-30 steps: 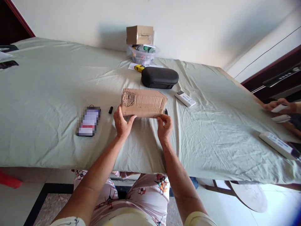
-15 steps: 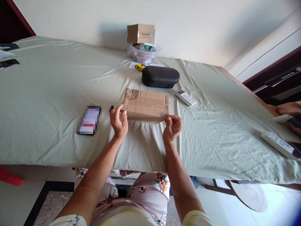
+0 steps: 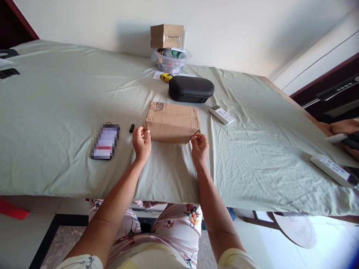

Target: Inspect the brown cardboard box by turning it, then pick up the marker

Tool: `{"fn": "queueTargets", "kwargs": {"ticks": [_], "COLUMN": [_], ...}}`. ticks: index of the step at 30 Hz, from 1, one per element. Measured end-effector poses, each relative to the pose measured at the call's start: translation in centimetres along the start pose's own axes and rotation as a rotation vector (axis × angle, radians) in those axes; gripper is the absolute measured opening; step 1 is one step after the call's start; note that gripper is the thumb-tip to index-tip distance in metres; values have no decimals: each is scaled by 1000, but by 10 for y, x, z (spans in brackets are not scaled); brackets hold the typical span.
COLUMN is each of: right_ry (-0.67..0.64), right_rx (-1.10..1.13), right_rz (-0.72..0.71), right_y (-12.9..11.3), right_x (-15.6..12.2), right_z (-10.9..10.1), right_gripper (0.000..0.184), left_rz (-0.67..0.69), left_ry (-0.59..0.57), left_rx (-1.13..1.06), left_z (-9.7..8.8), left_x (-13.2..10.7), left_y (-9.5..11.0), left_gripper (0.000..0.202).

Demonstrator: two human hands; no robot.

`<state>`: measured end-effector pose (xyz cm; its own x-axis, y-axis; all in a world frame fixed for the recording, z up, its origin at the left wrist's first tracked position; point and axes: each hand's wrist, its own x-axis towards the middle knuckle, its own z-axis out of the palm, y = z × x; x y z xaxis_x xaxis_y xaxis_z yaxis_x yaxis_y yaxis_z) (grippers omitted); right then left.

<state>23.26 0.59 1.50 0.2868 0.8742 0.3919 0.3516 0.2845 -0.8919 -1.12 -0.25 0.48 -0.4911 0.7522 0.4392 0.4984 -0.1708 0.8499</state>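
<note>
A brown cardboard box with dark scribbles near its corners sits in front of me on the green cloth. My left hand pinches its near left corner between thumb and fingers. At the near right corner, my right hand grips the cardboard with its fingertips. Just left of my left hand lies a small black object. Farther left is a phone with a blurred, lit screen.
Behind the box lie a black hard case, a yellow tape measure and a plastic tub with another carton on top. To the right are a white labelled device, a similar one and another person's hand.
The box has turned slightly and shifted a little left. My right hand has moved left with its corner, and the fingers of my left hand have closed in on the left corner.
</note>
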Motion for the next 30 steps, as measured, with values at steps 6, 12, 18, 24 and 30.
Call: {"fn": "queueTargets", "kwargs": {"ticks": [6, 12, 18, 24, 30], "right_ry": [-180, -191, -109, 42, 87], "right_rx": [-284, -406, -266, -398, -566], "right_rz": [105, 99, 73, -34, -26], "right_y": [6, 4, 6, 7, 3], "right_x": [-1, -2, -9, -24, -28], "right_z": [-5, -5, 5, 25, 38], "right_gripper": [13, 10, 29, 74, 97], "left_rz": [-79, -70, -30, 64, 11], "left_ry": [-149, -219, -140, -189, -148], "left_rx": [259, 329, 235, 337, 399], "left_z": [-3, -7, 2, 8, 12], "left_x": [0, 2, -9, -24, -29], "left_y": [-1, -1, -2, 20, 36], "left_gripper": [25, 26, 64, 128, 138]}}
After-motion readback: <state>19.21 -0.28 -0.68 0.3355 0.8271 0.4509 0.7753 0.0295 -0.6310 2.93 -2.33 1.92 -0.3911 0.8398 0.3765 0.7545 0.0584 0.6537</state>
